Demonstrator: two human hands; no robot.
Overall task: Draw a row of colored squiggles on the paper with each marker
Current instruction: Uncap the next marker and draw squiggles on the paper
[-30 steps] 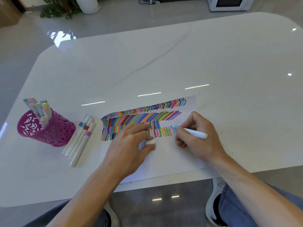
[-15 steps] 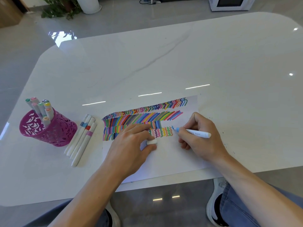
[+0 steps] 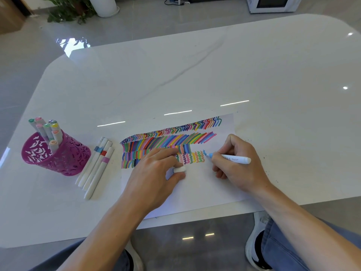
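A white paper [image 3: 197,190] lies near the table's front edge, covered at its top with rows of colored strokes. A row of squiggles [image 3: 192,157] runs along its middle. My right hand [image 3: 239,166] grips a white marker [image 3: 237,159] with a blue tip, which touches the paper at the right end of that row, beside a fresh blue squiggle. My left hand [image 3: 154,174] rests on the paper and holds a white marker cap [image 3: 179,169] between thumb and fingers.
A magenta cutout cup [image 3: 56,153] with several markers stands at the left. Several capped white markers [image 3: 95,167] lie between the cup and the paper. The white marble table [image 3: 195,75] stretches far behind; its front edge runs just below the paper.
The blue marker tip has moved slightly down and right along the paper, leaving a short blue squiggle. My left hand has stayed in place with the cap.
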